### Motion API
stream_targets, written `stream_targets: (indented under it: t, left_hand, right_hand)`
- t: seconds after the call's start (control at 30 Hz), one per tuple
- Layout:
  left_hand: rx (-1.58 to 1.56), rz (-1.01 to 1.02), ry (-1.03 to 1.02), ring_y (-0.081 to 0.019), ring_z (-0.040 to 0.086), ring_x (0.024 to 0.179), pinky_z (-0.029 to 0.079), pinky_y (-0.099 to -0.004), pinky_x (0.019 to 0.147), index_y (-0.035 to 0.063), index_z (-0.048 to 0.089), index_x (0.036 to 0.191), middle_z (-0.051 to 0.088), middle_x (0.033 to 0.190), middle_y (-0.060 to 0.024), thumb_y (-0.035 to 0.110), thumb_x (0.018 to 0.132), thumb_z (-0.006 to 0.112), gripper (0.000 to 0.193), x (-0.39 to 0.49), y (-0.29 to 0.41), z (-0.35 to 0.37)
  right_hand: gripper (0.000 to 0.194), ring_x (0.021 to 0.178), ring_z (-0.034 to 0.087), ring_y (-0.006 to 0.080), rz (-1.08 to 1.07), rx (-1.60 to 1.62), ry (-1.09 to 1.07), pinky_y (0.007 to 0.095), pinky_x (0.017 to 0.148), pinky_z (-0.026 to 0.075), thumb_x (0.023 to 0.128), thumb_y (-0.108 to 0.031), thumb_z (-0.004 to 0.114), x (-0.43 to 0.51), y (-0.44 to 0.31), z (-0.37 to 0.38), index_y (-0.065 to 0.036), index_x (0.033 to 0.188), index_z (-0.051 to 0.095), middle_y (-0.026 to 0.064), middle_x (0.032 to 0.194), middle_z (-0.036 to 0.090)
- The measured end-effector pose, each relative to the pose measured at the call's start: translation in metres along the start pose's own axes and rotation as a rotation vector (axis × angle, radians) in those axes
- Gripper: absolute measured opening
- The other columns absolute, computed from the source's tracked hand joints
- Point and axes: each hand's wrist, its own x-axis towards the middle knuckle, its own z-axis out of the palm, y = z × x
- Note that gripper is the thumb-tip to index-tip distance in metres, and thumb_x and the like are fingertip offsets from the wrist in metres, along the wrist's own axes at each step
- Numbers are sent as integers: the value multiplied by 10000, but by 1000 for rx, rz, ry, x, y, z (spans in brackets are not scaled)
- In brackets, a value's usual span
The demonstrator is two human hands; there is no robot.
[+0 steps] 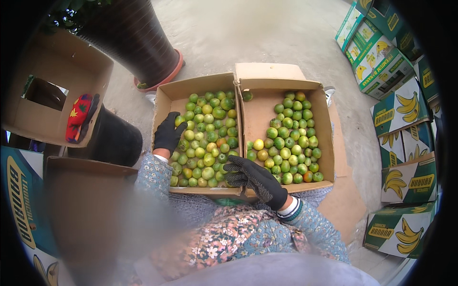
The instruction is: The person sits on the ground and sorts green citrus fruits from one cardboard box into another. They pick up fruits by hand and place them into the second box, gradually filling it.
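Two shallow cardboard boxes full of small, mostly green tomatoes sit side by side before me. In the left cardboard box (pixel 196 87), my left hand (pixel 167 133), in a black glove, pinches a yellow-green tomato (pixel 179 121) between thumb and fingers by the left wall. My right hand (pixel 256 178), gloved in black with a dotted grip, hovers over the near end of the wall between the boxes. Its fingers are spread, with nothing visibly held, beside green tomatoes (pixel 208 160). The right cardboard box (pixel 256 121) holds tomatoes (pixel 285 153) mostly towards its right side, a few turning orange.
Banana cartons (pixel 397 107) are stacked along the right. A large dark plant pot (pixel 132 39) stands on a reddish saucer at the far left. Nearer are a tilted cardboard box (pixel 82 53) with a red patterned cloth item (pixel 77 116) and a black bucket (pixel 120 137).
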Motion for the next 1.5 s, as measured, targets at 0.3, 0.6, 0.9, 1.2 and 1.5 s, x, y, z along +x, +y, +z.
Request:
stream_targets:
  t: [0.3,0.6,0.9,1.2,1.5]
  left_hand:
    - [382,-182,-413,-344,621,1101,486,-449,958,194,649,1204,662,1167,-153,352,881,605,362,11,-59,25]
    - [437,-194,-397,-348,598,1138,478,-468,959,123,603,1266,608,1255,-160,201,942,487,353,-13,-43,25]
    - [368,-121,-323,-359,564,1197,453,-445,1013,119,543,1355,538,1382,-152,189,936,475,431,-15,-38,18]
    - [-44,10,-97,-349,487,1303,386,-411,1091,152,533,1372,493,1422,-199,224,952,514,427,-47,-28,-8]
    - [-46,106,-86,-362,559,1213,472,-436,994,173,557,1351,541,1367,-197,299,937,590,434,-96,36,3]
  right_hand:
    - [567,1178,574,274,36,79,30,415,1038,442,1057,-382,372,0,-1,0,-8,1482,351,167,1357,539]
    - [479,1114,608,215,5,-78,171,353,981,485,1064,-302,392,-6,-22,-20,17,1418,445,147,1286,598]
    - [251,923,627,270,35,-1991,178,395,770,501,804,-134,608,49,6,-80,-139,1049,659,70,917,663]
    - [287,945,591,286,-117,-1869,283,411,804,464,766,-125,616,44,12,-89,-162,1048,659,71,913,645]
    - [310,963,607,331,-64,-1455,463,446,846,488,830,-205,647,41,-20,-74,-131,1131,654,117,1025,669]
